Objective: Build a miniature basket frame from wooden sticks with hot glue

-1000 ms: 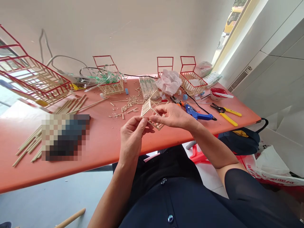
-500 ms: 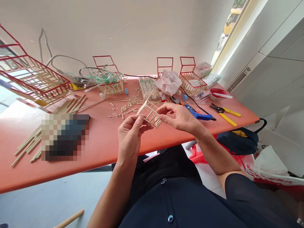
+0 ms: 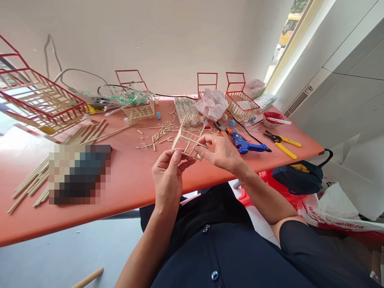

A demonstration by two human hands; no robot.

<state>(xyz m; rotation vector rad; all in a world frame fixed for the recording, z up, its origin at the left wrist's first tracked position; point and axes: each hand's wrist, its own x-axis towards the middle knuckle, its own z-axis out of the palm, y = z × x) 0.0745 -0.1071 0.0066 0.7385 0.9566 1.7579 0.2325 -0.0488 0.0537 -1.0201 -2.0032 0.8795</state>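
Note:
A small frame of thin wooden sticks is held up over the near edge of the table. My left hand pinches its near left corner between thumb and fingers. At the frame's right side, my right hand has thumb and index finger closed on its sticks; the exact grip point is partly hidden. Several rungs show between the long sticks, and one stick end juts up at the left. Just beyond my right hand lie a blue glue gun and orange-handled pliers.
Yellow-handled wire strippers and a red-stained bowl sit at the right. Red-trimmed stick baskets line the back, with a larger cart-like one at left. Loose sticks lie beside a blurred dark object.
The stick frame has turned slightly, showing more of its rungs. My right hand has shifted a little left and down along it, while my left hand has moved slightly right.

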